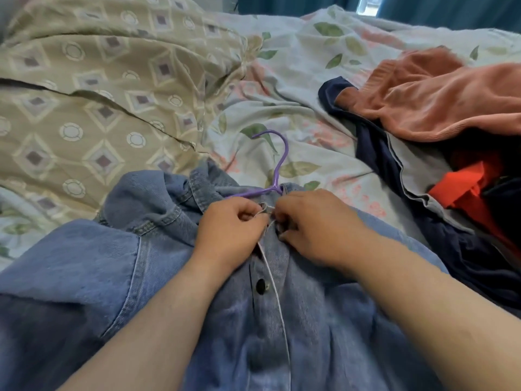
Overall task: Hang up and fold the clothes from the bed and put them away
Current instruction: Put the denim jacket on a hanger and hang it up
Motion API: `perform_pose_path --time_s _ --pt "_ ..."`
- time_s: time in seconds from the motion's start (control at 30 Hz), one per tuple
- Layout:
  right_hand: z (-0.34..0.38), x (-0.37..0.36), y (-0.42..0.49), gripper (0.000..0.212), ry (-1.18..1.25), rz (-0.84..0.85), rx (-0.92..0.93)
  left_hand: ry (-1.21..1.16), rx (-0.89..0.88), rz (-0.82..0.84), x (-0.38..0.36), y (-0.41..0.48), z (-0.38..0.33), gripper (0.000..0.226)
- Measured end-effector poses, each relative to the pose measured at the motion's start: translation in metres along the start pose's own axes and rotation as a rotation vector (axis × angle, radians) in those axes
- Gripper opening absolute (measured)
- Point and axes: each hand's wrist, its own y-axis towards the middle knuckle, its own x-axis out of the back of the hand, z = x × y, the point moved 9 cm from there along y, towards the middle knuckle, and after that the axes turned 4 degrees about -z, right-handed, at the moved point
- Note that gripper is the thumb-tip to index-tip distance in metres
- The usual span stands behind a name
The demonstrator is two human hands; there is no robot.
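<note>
floral bedsheet (296, 88) | beige patterned quilt (84, 94) | teal curtains (296, 2) | bright window gap (366, 7)

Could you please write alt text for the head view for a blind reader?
The left hand and right hand pinch the placket of a blue denim shirt near its collar, on a bed, a purple hanger in its neck. An orange garment and a navy garment lie to the right.

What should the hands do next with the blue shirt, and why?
Probably finish fastening the top of the denim shirt. The left hand and the right hand both pinch its front edges together just under the neck of the purple hanger, which already sits inside the shoulders with its hook sticking out. Closing the front there would likely keep the shirt from slipping off.
</note>
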Motion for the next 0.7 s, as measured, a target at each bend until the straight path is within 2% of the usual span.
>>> perform_pose_path --time_s 0.07,0.17,0.27,0.4,0.47,0.57,0.63,0.7 --pt "-0.015 -0.004 -0.002 0.016 0.265 -0.080 -0.117 -0.086 0.009 0.019 0.001 0.001 0.005 0.025" --pt "-0.023 -0.012 -0.005 0.029 0.477 -0.244 -0.211 -0.191 0.004 0.076 -0.002 0.002 0.009 0.022" --pt "-0.017 -0.018 -0.008 0.035 0.510 -0.369 -0.223 -0.356 0.017 0.107 -0.006 0.002 0.011 0.007" --pt "-0.010 -0.020 -0.009 0.038 0.504 -0.458 -0.203 -0.526 0.015 0.167 -0.011 0.000 0.011 0.011" --pt "-0.011 -0.020 -0.011 0.035 0.515 -0.460 -0.204 -0.538 -0.026 0.194 -0.011 -0.001 0.007 0.009" --pt "-0.012 -0.021 -0.015 0.020 0.542 -0.440 -0.205 -0.504 -0.074 0.215 -0.008 -0.003 0.003 0.006" --pt "-0.011 -0.018 -0.020 0.008 0.555 -0.458 -0.196 -0.459 -0.121 0.226 -0.004 -0.006 -0.001 0.012" --pt "-0.011 -0.017 -0.026 0.008 0.553 -0.455 -0.205 -0.418 -0.169 0.247 -0.003 -0.012 -0.008 0.023"
